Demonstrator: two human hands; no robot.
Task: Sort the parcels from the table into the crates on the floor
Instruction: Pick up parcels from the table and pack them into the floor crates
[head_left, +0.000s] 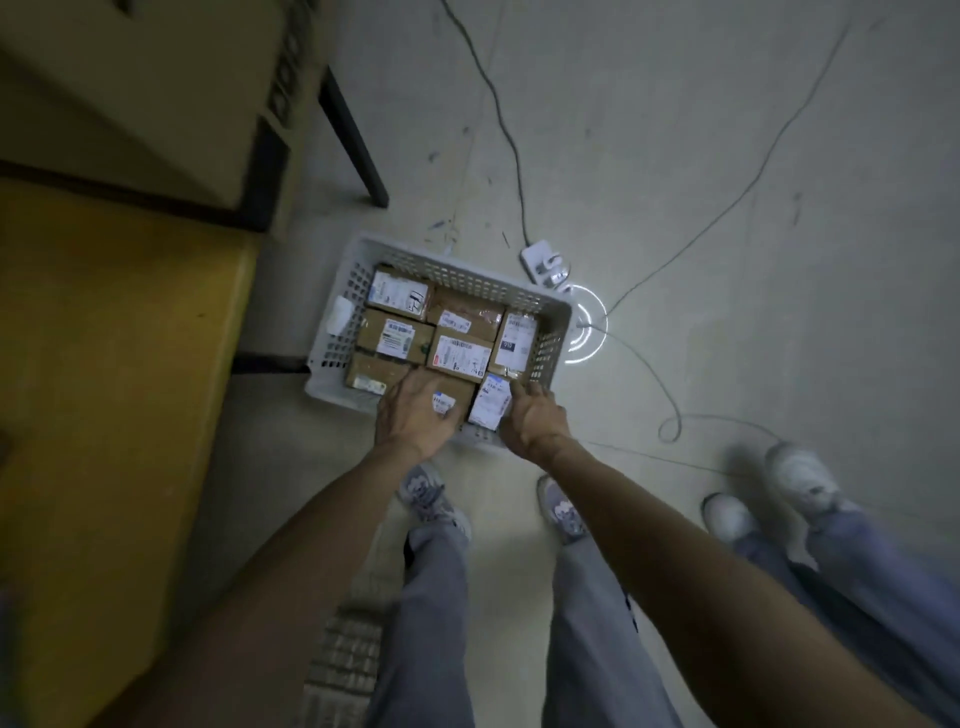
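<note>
A white perforated crate (457, 273) stands on the floor, packed with several brown cardboard parcels bearing white labels. Both my arms reach down into its near side. My left hand (415, 413) lies over a brown parcel (452, 397) at the crate's near edge, fingers curved round its left side. My right hand (532, 421) is beside a parcel with a white label (491, 400), fingers against its right edge. Whether either hand truly grips is hard to tell. The near rim of the crate is hidden by my hands.
A yellow table (119, 364) fills the left side, with a dark table leg (353, 140) behind it. A white power strip (545, 262) and long cables (675, 260) lie right of the crate. Another person's white shoes (769, 493) stand at the right. My own feet are just before the crate.
</note>
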